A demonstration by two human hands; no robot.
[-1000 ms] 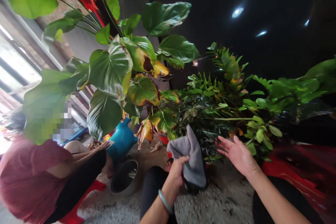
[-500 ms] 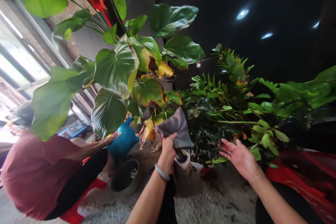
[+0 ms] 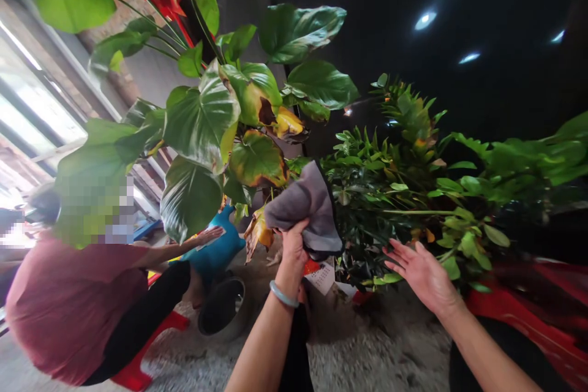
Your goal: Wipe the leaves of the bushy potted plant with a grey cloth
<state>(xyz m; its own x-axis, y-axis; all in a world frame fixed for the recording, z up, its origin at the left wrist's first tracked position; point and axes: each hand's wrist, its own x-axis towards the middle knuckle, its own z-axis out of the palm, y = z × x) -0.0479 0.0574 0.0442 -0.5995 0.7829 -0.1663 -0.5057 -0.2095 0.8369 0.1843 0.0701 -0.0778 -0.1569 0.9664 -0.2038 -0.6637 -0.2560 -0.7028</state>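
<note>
A grey cloth (image 3: 303, 211) is bunched in my left hand (image 3: 293, 252), whose fingers are closed round its lower part. The cloth stands up and fans out in front of a large-leaved plant with yellowed, browned leaves (image 3: 258, 158). To the right, my right hand (image 3: 425, 272) is held palm up with its fingers apart and nothing in it. Close to its fingertips are the dark leaves of a bushy plant (image 3: 362, 220). A pale bangle (image 3: 283, 295) circles my left wrist.
A person in a pink shirt (image 3: 82, 300) sits at left on a red stool (image 3: 138, 355), one hand on a blue rounded object (image 3: 220, 245). Near them stands a dark bucket (image 3: 225, 312). Printed paper (image 3: 323, 278) lies beyond my left hand. Red plastic (image 3: 519, 312) is at right.
The cloth has risen slightly and spread wider in my left hand, uncovering the printed paper below it. My right hand has barely moved. The seated person leans more upright.
</note>
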